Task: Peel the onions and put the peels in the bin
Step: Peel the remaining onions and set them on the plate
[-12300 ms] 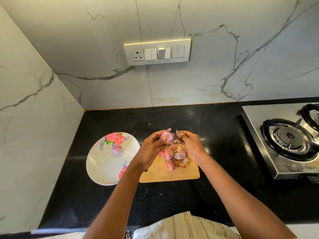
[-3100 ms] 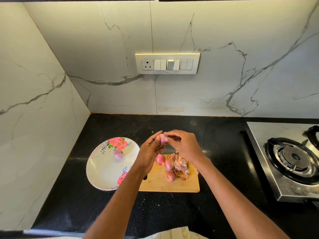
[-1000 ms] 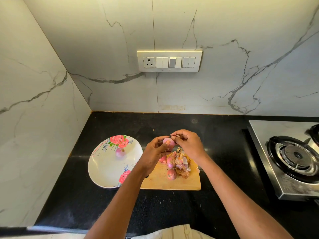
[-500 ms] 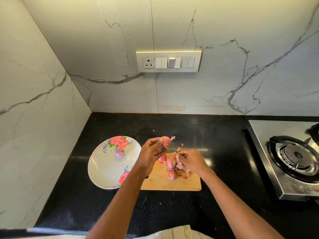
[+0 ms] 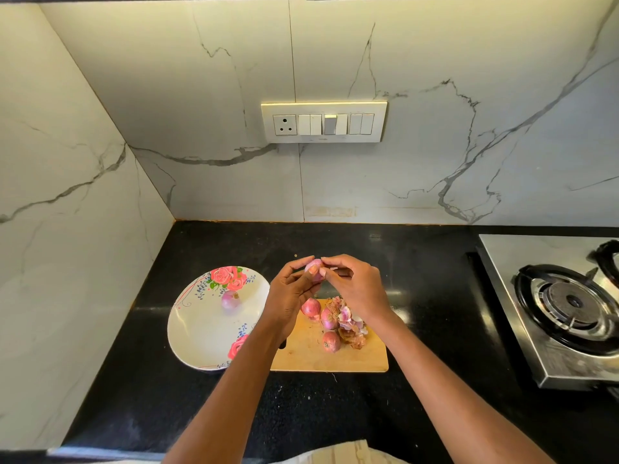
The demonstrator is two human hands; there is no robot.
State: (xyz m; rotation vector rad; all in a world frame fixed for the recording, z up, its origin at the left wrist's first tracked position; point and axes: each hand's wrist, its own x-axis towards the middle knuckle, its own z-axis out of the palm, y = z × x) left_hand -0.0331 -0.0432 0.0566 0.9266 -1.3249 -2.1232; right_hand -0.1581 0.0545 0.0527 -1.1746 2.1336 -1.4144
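Note:
My left hand (image 5: 290, 293) holds a small pink onion (image 5: 315, 268) above the far edge of the wooden cutting board (image 5: 351, 360). My right hand (image 5: 356, 286) pinches at the onion's top with fingertips. On the board lie three unpeeled onions (image 5: 330, 319) and a pile of loose peels (image 5: 351, 324). One peeled onion (image 5: 230, 299) sits on the floral white plate (image 5: 201, 333) to the left of the board. No bin is in view.
The black countertop (image 5: 234, 406) runs to marble walls at the left and back. A steel gas stove (image 5: 566, 306) stands at the right. A switch panel (image 5: 324, 122) is on the back wall.
Half a second ago my right hand was down at the peel pile on the board; it has come back up to the onion that my left hand holds.

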